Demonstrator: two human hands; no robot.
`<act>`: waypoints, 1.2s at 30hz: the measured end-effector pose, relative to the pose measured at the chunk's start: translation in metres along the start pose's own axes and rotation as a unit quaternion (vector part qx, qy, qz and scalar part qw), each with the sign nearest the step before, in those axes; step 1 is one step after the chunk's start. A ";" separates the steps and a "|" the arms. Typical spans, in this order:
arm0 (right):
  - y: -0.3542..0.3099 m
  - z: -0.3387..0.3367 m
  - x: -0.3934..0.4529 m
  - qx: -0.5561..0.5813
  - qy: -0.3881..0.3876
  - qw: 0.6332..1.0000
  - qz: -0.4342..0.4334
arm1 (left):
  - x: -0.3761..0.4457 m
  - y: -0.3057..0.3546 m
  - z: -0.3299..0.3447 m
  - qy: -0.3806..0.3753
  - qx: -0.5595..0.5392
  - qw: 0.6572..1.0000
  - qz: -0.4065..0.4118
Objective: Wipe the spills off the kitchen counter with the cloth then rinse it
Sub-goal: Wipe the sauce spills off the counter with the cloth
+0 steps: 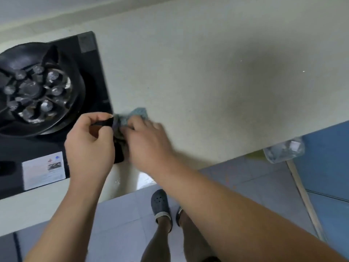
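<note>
**Cloth gripped at the stove's right edge**

Stretching pale and speckled to the right of the stove (56, 103), the bench (207, 82) takes up most of the view. The stove is a black glass unit at the left, with a round burner (35, 91) set in it and a white label (44, 170) stuck on near its front edge. Below the stove, past the front edge of the bench, a tiled floor (122, 224) is seen, with two feet in dark clogs (160, 205) standing on it. Far to the right of the stove, a clear plastic bottle (284, 149) is seen just below the bench's front edge. At the stove's right edge, the left hand (89, 146) and the right hand (149, 140) are held together. The blue-grey cloth (136, 114) is bunched between them, partly over the stove's edge and partly on the bench. It is pinched by the left fingers (102, 117) and pressed down under the curled, motion-blurred right fingers (136, 127).
</note>
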State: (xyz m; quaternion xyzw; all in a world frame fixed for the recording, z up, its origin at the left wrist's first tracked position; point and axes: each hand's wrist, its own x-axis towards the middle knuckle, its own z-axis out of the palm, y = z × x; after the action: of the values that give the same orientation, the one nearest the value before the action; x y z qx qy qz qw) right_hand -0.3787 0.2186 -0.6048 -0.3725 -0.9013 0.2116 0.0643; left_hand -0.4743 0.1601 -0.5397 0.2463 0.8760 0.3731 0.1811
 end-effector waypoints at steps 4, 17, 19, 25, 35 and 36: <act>0.031 -0.010 -0.075 0.001 -0.017 0.999 -0.042 | -0.013 0.024 0.033 -0.082 -0.007 0.997 0.013; 0.155 -0.058 -0.108 -0.017 0.044 0.997 0.055 | -0.044 0.099 0.163 -0.203 0.071 0.971 0.100; 0.210 -0.079 -0.095 -0.022 0.104 0.987 0.119 | -0.048 0.109 0.169 -0.204 0.098 0.967 0.120; 0.261 -0.108 -0.044 -0.035 0.133 0.969 0.206 | -0.042 0.133 0.176 -0.174 0.123 0.973 0.089; 0.414 -0.164 -0.015 -0.059 0.204 0.925 0.317 | -0.042 0.166 0.219 -0.175 0.111 0.974 0.095; 0.421 -0.170 -0.019 -0.062 0.205 0.921 0.326 | -0.044 0.171 0.228 -0.177 0.113 0.973 0.100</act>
State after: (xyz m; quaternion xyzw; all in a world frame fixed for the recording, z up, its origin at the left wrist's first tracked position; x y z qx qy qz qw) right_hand -0.0475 0.5286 -0.6308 -0.6843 -0.7083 0.0841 0.1517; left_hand -0.2737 0.3666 -0.5571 0.4136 0.8376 0.2379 0.2662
